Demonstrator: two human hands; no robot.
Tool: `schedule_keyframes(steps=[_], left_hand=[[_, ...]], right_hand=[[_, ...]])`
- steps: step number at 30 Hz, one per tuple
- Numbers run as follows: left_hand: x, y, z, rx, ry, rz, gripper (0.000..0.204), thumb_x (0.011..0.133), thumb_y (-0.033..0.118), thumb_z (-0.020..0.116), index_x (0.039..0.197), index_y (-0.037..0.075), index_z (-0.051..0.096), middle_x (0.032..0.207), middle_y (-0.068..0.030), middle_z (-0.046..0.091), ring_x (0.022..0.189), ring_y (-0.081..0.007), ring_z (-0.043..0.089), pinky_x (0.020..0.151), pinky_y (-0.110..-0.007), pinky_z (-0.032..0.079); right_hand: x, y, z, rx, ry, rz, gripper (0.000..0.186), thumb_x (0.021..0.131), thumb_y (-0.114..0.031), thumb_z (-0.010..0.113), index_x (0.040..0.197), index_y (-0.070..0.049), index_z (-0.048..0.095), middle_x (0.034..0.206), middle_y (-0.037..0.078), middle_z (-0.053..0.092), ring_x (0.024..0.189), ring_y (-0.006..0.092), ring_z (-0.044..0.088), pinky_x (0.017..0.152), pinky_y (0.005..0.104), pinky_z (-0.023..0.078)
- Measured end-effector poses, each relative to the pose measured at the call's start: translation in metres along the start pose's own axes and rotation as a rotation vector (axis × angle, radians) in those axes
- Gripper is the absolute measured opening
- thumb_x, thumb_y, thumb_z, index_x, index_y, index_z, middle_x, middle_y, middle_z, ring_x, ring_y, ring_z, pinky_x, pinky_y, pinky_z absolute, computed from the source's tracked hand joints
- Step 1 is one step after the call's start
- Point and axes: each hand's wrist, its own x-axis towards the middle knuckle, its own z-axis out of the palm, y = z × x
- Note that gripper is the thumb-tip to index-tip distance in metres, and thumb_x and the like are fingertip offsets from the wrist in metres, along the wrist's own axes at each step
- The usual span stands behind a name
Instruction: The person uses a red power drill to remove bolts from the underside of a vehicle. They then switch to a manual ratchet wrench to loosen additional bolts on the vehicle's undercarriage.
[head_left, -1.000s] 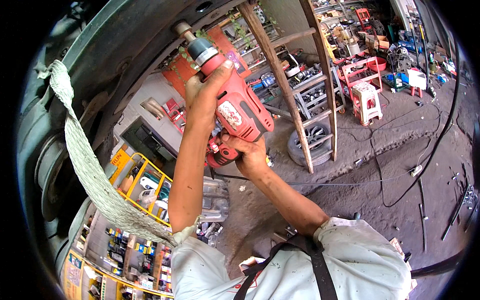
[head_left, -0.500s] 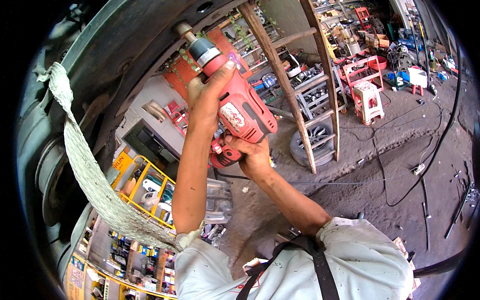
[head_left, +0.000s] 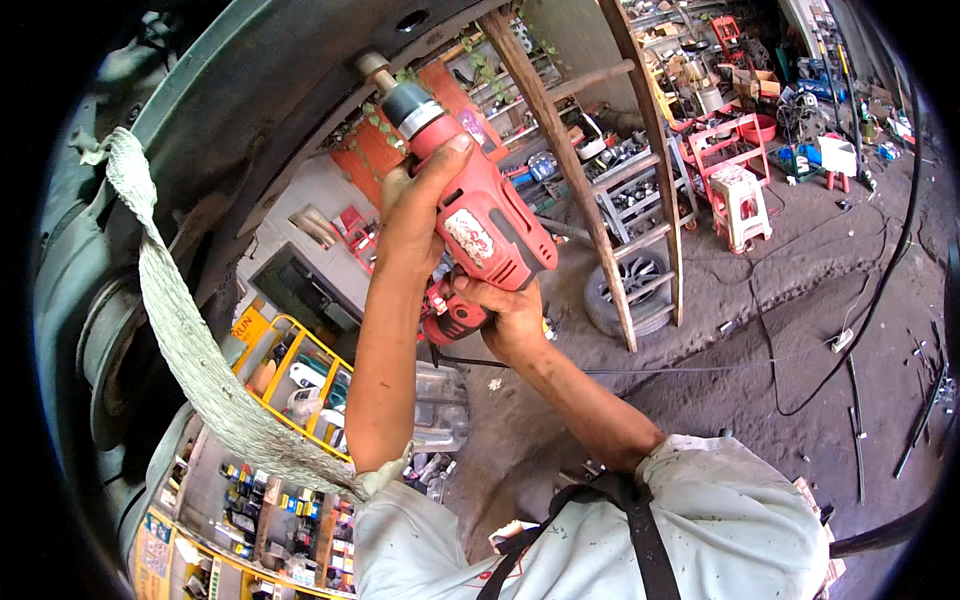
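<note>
A red and black power tool (head_left: 485, 225) is raised high in the middle, its silver-and-black nose tilted up to the left and ending in a metal socket (head_left: 374, 68) against the dark steel beam (head_left: 235, 85) overhead. My left hand (head_left: 420, 195) wraps round the front of the body, thumb along it below the collar. Lower down, my right hand (head_left: 505, 310) is closed on the handle, partly hidden by the housing. A frayed pale strap (head_left: 200, 370) runs down from the metalwork on the left.
A wooden ladder (head_left: 550, 130) stands right of the tool, beside a tyre (head_left: 605, 300). Behind are cluttered shelves, a plastic stool (head_left: 737, 205) and red frames. Cables cross the dirty floor (head_left: 700, 420), with metal rods at far right. Yellow racks (head_left: 283, 375) of small goods sit lower left.
The tool and both my arms have shifted slightly right and down in the picture, along with much of the surroundings. Both hands keep their grip, and the socket remains at the beam.
</note>
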Motion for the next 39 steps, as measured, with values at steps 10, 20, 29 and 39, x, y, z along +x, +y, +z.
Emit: schedule_keyframes(steps=[10,20,29,39], left_hand=[[0.006,-0.009,0.001,-0.055,0.058,0.031,0.039,0.084,0.027,0.075,0.104,-0.003,0.061,0.091,-0.0096,0.066,0.075,-0.0157,0.066,0.068,-0.031,0.055],[0.007,-0.01,0.0,-0.03,0.031,0.035,0.037,0.085,0.028,0.074,0.105,0.0,0.061,0.092,-0.008,0.066,0.076,-0.0151,0.066,0.069,-0.03,0.055],[0.006,-0.007,0.004,-0.035,0.06,0.037,0.036,0.084,0.028,0.075,0.102,-0.002,0.062,0.089,-0.008,0.066,0.074,-0.0144,0.065,0.068,-0.03,0.053],[0.009,-0.01,-0.001,-0.028,0.041,0.012,0.034,0.087,0.029,0.071,0.108,0.005,0.058,0.091,-0.0077,0.067,0.077,-0.0172,0.067,0.072,-0.032,0.056]], right_hand=[[0.003,-0.007,0.001,-0.097,-0.014,-0.051,0.038,0.075,0.008,0.07,0.111,0.001,0.06,0.091,0.009,0.067,0.079,0.0234,0.068,0.074,0.036,0.055],[0.003,-0.007,-0.001,-0.101,-0.022,-0.057,0.036,0.075,0.008,0.071,0.109,0.001,0.061,0.088,0.009,0.067,0.078,0.0225,0.067,0.073,0.0354,0.054],[0.003,-0.011,-0.001,-0.069,-0.027,-0.039,0.045,0.073,0.011,0.073,0.115,-0.001,0.064,0.101,0.005,0.069,0.088,0.0151,0.066,0.08,0.0311,0.053],[0.001,-0.012,0.0,-0.146,-0.017,-0.056,0.037,0.075,0.008,0.071,0.11,0.0,0.06,0.089,0.009,0.066,0.075,0.0224,0.066,0.071,0.0356,0.054]])
